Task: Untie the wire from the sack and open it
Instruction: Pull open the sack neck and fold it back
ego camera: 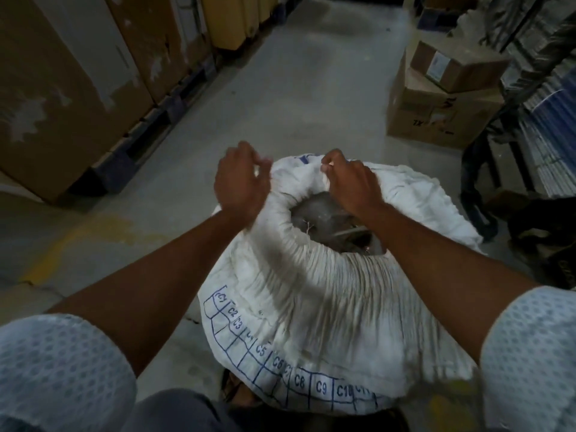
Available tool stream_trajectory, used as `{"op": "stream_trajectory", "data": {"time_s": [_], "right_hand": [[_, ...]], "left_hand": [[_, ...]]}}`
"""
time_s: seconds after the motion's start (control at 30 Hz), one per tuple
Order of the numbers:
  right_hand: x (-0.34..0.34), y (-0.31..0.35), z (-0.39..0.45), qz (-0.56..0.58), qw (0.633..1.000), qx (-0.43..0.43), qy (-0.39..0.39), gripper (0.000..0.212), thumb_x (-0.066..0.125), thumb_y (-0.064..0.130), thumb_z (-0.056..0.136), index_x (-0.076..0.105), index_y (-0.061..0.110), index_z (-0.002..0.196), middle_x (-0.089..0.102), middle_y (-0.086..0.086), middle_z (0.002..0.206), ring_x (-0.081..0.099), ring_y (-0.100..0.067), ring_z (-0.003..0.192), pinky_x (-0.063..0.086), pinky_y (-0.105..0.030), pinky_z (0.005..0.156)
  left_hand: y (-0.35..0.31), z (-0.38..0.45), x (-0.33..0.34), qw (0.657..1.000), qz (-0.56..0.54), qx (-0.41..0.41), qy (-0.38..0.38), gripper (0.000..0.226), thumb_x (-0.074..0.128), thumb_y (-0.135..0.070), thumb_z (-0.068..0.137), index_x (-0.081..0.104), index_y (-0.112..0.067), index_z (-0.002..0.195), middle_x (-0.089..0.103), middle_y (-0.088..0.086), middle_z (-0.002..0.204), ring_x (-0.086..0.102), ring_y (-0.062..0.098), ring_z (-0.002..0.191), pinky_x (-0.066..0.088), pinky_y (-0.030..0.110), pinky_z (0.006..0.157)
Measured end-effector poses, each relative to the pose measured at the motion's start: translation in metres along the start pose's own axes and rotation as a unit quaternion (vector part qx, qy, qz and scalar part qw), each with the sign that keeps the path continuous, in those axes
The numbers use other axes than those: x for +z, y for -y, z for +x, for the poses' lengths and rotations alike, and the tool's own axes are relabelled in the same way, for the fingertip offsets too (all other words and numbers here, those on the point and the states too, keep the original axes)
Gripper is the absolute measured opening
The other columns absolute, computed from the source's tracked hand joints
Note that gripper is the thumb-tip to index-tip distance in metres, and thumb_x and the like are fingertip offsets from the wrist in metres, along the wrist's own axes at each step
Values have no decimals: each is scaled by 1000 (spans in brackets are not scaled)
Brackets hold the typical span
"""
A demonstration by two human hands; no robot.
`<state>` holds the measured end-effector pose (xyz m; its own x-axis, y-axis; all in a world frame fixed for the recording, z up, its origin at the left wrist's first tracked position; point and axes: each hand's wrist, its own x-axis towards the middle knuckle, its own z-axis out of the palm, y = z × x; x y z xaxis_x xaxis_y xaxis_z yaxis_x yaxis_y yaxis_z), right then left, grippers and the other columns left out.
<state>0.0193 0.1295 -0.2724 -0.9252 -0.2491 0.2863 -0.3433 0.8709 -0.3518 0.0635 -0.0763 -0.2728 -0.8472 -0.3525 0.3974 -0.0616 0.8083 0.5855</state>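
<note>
The white woven sack (pixel 314 294) stands on the concrete floor (pixel 296 88) with its mouth open; grey contents (pixel 324 219) show inside. The right hand (pixel 349 182) pinches the far rim of the sack. The left hand (pixel 240 179) is at the sack's left rim, fingers curled. Stacked cardboard boxes (pixel 442 98) sit beyond the sack, to its right.

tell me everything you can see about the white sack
The white sack looks like woven plastic, with a blue printed grid labelled C1 to C10 along its near side. It stands on the concrete floor, bulging, its neck pleated. The mouth is partly open, showing dim grey contents. The right hand pinches the far rim; the left hand is at the left rim, its grip blurred.
</note>
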Motion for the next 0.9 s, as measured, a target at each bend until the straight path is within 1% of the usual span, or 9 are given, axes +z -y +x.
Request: {"op": "stream_trajectory", "data": {"time_s": [0.07,0.17,0.27,0.37,0.43,0.57,0.63,0.8,0.9], "right_hand": [[-9,4,10,23,999,13,25,18,42,34,100,48,24,114,65,-15,96,61,-37,91,43,-39,77],[-14,4,22,10,999,20,38,11,44,33,98,49,27,106,60,-12,93,60,-39,91,42,-38,76],[-9,9,16,-46,999,-14,25,26,59,35,92,60,20,113,63,-13,110,60,-36,102,46,-42,86],[19,11,-6,-166,950,-244,-97,21,67,23,85,70,8,99,66,-18,116,61,-36,100,42,-45,88],[34,3,-17,-216,920,-317,-84,21,58,15,89,66,3,105,66,-20,109,60,-36,93,42,-46,84],[41,-13,-5,-296,935,-194,2,59,59,38,88,51,4,136,62,-18,122,55,-38,113,26,-57,111],[38,-12,4,-290,943,-162,27,59,58,44,88,52,12,136,68,-12,115,59,-35,112,23,-56,114],[20,-26,16,-98,990,-88,58,39,45,32,99,48,28,137,67,-10,117,65,-35,102,48,-42,83],[10,-24,28,38,993,-95,62,31,42,36,103,61,13,110,70,-19,106,65,-38,99,45,-39,82]], "left_hand": [[-28,-8,-3,993,29,112,35,44,47,-65,90,53,-21,94,60,1,91,59,22,81,45,33,68],[-44,-17,10,949,203,131,203,81,62,-75,74,51,-13,124,61,10,115,61,30,100,50,41,81],[-38,-19,20,925,249,118,260,49,64,-35,90,49,-8,129,58,14,127,59,33,112,47,41,88],[-35,-15,25,941,186,67,275,31,54,-23,95,55,-6,120,59,18,125,56,36,116,44,41,92],[-31,-10,25,956,147,21,252,32,53,-22,94,56,-4,120,58,21,127,54,40,118,43,41,94],[-21,-2,22,974,97,-37,203,36,50,-26,94,58,-3,120,60,26,123,56,45,115,46,43,94],[-12,4,19,980,62,-61,181,39,45,-32,88,61,-5,112,62,26,117,59,45,110,47,42,90],[18,26,3,968,-97,-116,198,21,47,-10,87,64,-1,80,66,14,85,60,25,78,40,30,69],[25,36,-7,934,-191,-178,245,28,48,2,83,47,-8,57,46,7,62,42,18,57,32,27,54]]}}
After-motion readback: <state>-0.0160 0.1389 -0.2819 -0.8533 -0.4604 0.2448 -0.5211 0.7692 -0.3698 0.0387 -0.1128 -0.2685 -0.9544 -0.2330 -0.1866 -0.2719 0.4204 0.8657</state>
